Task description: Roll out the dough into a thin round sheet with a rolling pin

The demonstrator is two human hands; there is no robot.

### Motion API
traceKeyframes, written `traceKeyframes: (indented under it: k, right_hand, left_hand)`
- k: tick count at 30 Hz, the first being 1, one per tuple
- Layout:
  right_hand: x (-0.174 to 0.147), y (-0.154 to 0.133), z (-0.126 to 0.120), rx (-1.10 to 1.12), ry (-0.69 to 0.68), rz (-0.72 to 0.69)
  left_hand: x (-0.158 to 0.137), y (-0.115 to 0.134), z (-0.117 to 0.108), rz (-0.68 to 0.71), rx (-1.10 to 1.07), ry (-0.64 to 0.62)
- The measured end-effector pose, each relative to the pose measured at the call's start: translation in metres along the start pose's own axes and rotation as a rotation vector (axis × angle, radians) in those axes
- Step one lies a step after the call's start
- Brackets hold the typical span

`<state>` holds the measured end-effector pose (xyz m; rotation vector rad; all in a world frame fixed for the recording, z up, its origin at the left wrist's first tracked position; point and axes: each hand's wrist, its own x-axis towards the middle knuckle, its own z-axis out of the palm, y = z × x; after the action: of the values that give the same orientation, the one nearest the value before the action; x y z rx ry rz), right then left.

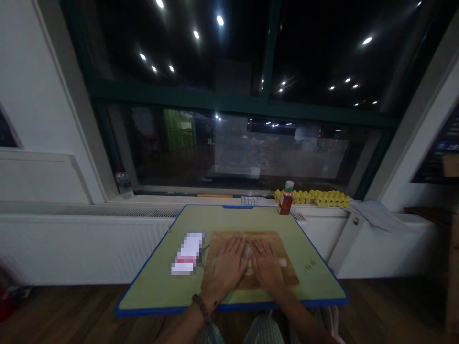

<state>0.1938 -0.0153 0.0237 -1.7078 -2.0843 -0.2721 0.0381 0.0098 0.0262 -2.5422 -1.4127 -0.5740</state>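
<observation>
Both hands lie flat, side by side, over a wooden board (265, 235) on the small table. My left hand (231, 260) has its fingers stretched forward, and a beaded bracelet circles that wrist. My right hand (265, 263) rests beside it, fingers extended, with a ring on one finger. Under the palms runs a pale rod that looks like a rolling pin (283, 262); its right end shows past my right hand. Between the hands a whitish flat piece, like dough (247, 270), is partly visible. Most of it is hidden by my hands.
A phone with a blurred screen (188, 253) lies left of the board on the green, blue-edged table (150, 286). A bottle of reddish-brown liquid (286, 200) stands at the far right edge. Behind are yellow egg trays (319, 197), a water bottle (124, 184) and a radiator (71, 243).
</observation>
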Motion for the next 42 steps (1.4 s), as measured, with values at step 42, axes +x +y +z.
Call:
traceKeyframes:
  k: [42]
  right_hand:
    - [0.083, 0.015, 0.005, -0.105, -0.292, 0.021]
  left_hand:
    - [0.069, -0.020, 0.010, -0.259, 0.001, -0.102]
